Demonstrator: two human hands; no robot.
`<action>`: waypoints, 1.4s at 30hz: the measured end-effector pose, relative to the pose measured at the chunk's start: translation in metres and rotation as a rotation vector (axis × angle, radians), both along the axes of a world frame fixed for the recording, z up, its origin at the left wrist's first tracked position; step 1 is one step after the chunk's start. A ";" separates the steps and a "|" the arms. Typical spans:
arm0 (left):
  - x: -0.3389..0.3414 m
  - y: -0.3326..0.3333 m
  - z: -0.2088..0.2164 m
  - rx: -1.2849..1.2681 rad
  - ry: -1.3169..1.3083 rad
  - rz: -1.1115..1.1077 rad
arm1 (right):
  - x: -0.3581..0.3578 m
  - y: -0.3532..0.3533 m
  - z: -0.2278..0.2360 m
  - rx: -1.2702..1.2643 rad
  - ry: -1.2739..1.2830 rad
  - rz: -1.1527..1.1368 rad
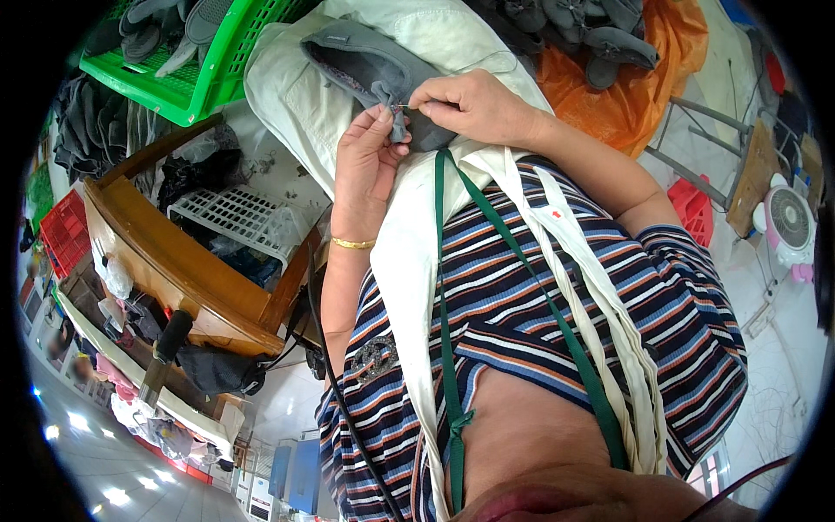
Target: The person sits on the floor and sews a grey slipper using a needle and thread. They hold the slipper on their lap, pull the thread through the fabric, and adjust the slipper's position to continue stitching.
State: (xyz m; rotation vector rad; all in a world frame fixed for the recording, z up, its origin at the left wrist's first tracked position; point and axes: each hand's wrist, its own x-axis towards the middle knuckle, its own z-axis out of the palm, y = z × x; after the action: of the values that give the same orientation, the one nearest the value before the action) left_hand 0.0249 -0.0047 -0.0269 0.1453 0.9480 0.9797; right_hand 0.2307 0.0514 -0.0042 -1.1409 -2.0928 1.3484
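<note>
Grey shoe point(419, 76) lies on white cloth point(291, 109) over lap, far middle, opening up. Left hand point(369, 157) pinches grey knotted fabric point(383, 91) against shoe; right hand point(480, 106) pinches thin needle point(403, 106) just beside left fingertips. Cloth margin leaves some room left of shoe, toward edge of green crate point(211, 83), far left. Orange sheet point(578, 100) borders cloth, far right. Curved wooden edge point(187, 248) at left, apart from left forearm.
</note>
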 end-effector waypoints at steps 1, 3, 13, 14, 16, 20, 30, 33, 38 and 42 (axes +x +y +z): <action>0.000 0.000 0.001 -0.003 0.006 0.002 | 0.000 0.000 0.000 0.000 0.003 0.001; 0.003 0.001 0.005 0.008 0.028 0.019 | 0.001 0.001 0.000 0.043 -0.018 0.023; 0.005 -0.004 0.004 0.117 0.123 0.037 | -0.001 0.001 0.000 -0.217 0.058 -0.018; 0.005 -0.005 0.002 0.132 0.142 0.048 | -0.001 0.001 0.000 -0.281 0.067 -0.016; 0.006 -0.006 -0.002 0.161 0.180 0.070 | -0.002 0.001 -0.001 -0.408 0.082 -0.014; 0.009 -0.008 0.004 0.137 0.215 0.076 | -0.002 -0.001 -0.006 -0.501 0.128 -0.015; 0.008 -0.008 0.010 0.111 0.271 -0.001 | -0.006 -0.003 -0.009 -0.621 0.084 -0.063; 0.007 -0.009 0.009 0.123 0.267 -0.035 | -0.009 -0.001 -0.004 -0.663 0.076 -0.081; 0.010 -0.010 0.007 0.119 0.265 -0.026 | -0.010 -0.004 -0.006 -0.680 0.085 -0.098; 0.011 -0.010 0.006 0.125 0.285 -0.022 | -0.010 -0.004 0.003 -0.646 0.133 -0.066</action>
State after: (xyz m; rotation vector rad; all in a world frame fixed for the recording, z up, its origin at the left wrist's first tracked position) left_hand 0.0355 -0.0150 -0.0208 0.4081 1.1427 1.0148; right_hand 0.2210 0.0475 -0.0015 -1.2892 -1.5412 2.0804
